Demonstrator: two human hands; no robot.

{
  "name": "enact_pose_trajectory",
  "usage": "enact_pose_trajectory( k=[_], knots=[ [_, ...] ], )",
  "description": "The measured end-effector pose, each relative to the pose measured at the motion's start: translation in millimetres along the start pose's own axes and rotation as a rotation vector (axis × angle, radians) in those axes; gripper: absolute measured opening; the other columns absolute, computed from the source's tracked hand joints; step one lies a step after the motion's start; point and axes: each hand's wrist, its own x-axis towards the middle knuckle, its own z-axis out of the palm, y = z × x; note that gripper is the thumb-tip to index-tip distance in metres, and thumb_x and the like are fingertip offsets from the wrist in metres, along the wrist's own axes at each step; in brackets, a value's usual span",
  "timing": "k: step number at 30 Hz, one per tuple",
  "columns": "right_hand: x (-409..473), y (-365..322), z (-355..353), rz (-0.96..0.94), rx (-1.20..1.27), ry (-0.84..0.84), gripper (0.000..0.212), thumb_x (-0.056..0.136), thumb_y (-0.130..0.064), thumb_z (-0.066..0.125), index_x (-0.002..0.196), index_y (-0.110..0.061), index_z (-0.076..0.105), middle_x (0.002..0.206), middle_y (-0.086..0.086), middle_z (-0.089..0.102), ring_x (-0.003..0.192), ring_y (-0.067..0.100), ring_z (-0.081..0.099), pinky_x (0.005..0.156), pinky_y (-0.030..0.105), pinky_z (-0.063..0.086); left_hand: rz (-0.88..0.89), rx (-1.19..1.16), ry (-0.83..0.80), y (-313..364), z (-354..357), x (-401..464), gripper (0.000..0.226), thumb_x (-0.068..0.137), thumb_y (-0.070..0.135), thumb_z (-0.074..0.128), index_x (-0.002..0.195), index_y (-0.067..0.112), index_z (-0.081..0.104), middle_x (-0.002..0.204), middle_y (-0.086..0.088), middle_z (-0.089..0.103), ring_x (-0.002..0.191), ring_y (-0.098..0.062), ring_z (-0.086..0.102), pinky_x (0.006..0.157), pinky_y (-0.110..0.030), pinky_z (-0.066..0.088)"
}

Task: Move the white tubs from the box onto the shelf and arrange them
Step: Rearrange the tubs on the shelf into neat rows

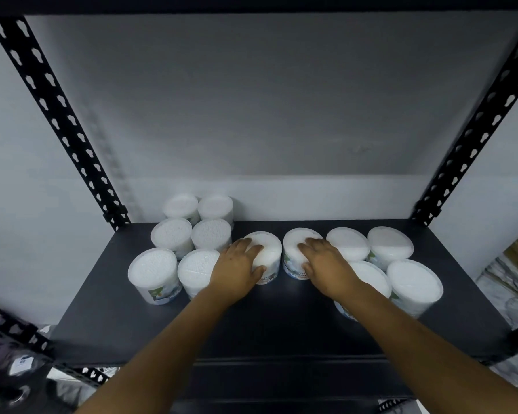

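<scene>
Hands (237, 265) (325, 264) each grasp a tub (268, 249) (296, 243) mid-shelf (281, 324), front edge bare.

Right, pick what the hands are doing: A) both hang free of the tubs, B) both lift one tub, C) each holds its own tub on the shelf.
C: the left hand grips one white tub, the right hand grips the next tub on the shelf.

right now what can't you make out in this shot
- Box: out of the head view, cut off by the frame.
- Label print on the left-held tub: left hand covers most of it.
- Front right tub: right hand and forearm hide its near side.
- Clutter below the shelf, bottom left: blurred.
</scene>
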Motion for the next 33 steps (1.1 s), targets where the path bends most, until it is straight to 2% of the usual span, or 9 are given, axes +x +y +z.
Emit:
enact_pose_trajectory(
  k=[8,15,21,28,33],
  knots=[
    [-0.9,0.3,-2.0,-0.005,0.030,0.000,0.046,0.093,-0.018,0.052,0.138,-0.010,0.044,0.144,0.015,0.041,0.130,0.032,0.039,0.110,0.034,0.027,-0.001,0.003,0.004,0.5,-0.9,1.3,0.054,0.093,0.043,0.052,0.142,0.024,0.040,0.152,-0.004,0.031,0.139,-0.022,0.027,0.114,-0.033,0.017],
    [-1.8,1.6,-2.4,-0.015,0.030,-0.011,0.046,0.095,-0.018,0.049,0.140,-0.012,0.041,0.148,0.012,0.037,0.134,0.028,0.034,0.111,0.029,0.021,-0.007,-0.002,0.009,1.8,0.4,2.5,0.054,0.092,0.043,0.053,0.141,0.023,0.041,0.151,-0.005,0.033,0.138,-0.024,0.029,0.114,-0.036,0.019],
    [-2.8,1.4,-4.1,-0.002,0.036,-0.009,0.053,0.096,-0.022,0.047,0.146,-0.015,0.029,0.155,0.010,0.023,0.141,0.025,0.021,0.115,0.027,0.013,-0.012,-0.021,0.034,3.9,1.7,0.9,0.058,0.090,0.045,0.054,0.141,0.021,0.041,0.152,-0.008,0.031,0.138,-0.026,0.028,0.114,-0.037,0.019],
    [-2.4,0.4,-3.0,-0.006,0.057,-0.020,0.049,0.095,-0.021,0.049,0.141,-0.011,0.038,0.149,0.013,0.034,0.136,0.027,0.033,0.113,0.031,0.021,-0.018,-0.023,0.015,3.8,-0.1,2.5,0.055,0.093,0.042,0.051,0.142,0.022,0.039,0.152,-0.005,0.031,0.139,-0.023,0.026,0.114,-0.035,0.018],
    [-2.5,1.4,-3.9,-0.006,0.040,-0.021,0.048,0.095,-0.022,0.048,0.141,-0.011,0.038,0.149,0.011,0.035,0.135,0.026,0.033,0.112,0.029,0.022,-0.022,-0.028,0.003,4.0,0.8,3.3,0.055,0.093,0.042,0.051,0.143,0.023,0.039,0.153,-0.005,0.029,0.140,-0.023,0.024,0.114,-0.034,0.016]
  ],
)
